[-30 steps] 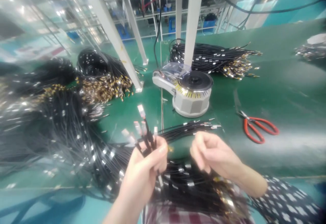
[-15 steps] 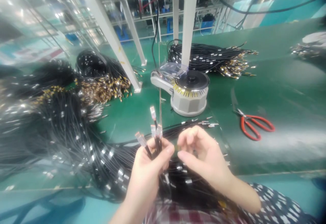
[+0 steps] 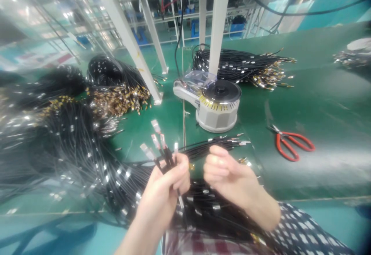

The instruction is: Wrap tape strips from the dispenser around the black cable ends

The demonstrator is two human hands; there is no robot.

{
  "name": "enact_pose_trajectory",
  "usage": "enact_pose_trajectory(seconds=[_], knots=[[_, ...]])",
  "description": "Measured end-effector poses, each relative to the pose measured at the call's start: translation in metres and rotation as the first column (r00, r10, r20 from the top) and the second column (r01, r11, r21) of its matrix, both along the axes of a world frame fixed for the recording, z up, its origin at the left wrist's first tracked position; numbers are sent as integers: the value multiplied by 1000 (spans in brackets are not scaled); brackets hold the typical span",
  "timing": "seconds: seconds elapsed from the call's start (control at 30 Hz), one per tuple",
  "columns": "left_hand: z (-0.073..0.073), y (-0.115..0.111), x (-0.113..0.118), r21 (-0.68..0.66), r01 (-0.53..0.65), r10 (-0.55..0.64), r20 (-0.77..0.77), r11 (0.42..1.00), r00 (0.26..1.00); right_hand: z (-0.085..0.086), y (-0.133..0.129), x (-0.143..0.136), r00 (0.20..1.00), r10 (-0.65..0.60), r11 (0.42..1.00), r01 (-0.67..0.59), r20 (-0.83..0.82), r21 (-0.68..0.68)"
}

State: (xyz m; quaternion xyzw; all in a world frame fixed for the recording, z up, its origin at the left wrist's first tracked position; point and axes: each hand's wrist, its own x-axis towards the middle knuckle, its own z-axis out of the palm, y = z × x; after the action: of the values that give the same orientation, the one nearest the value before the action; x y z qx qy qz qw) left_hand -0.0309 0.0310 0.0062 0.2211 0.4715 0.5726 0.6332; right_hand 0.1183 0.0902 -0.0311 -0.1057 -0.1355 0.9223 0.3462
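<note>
My left hand point(image 3: 169, 181) is closed around several black cables point(image 3: 166, 157), whose silvery connector ends fan out above the fingers. To its right, my right hand point(image 3: 232, 175) has its fingers curled together; whether something small sits between them is hidden. A gap separates the two hands. Below and between them lies a pile of black cables point(image 3: 214, 204) with white tags, at the table's front edge. More black cables point(image 3: 214, 144) lie on the table just beyond the hands, their ends pointing right.
A white round dispenser point(image 3: 217, 117) with a black top stands beyond the hands. Red-handled pliers point(image 3: 290, 144) lie at the right on the green table point(image 3: 327, 108). Large cable bundles point(image 3: 78, 131) cover the left; another bundle point(image 3: 240, 63) lies behind the dispenser. White posts point(image 3: 218, 26) rise at the back.
My left hand has moved slightly left with the cables, whose ends now lean left and spread more. My right hand's fingers have curled in, and the gap between the hands has widened.
</note>
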Motion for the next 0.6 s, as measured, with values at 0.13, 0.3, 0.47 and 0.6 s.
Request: enact_pose_trajectory(seconds=[0.13,0.3,0.47,0.6], knots=[[2,2,1,10,-9,10,-33,1000,999,4,7,13,982,-119,977,89,144,196],[1,3,7,-4,-26,26,-100,1000,995,6,5,14,865,-270,876,38,423,481],[-3,2,8,-10,-30,28,-154,999,988,16,-1,9,787,-351,785,-48,507,618],[-5,2,11,1,-40,39,-175,999,984,23,-5,7,710,-392,769,-97,585,632]])
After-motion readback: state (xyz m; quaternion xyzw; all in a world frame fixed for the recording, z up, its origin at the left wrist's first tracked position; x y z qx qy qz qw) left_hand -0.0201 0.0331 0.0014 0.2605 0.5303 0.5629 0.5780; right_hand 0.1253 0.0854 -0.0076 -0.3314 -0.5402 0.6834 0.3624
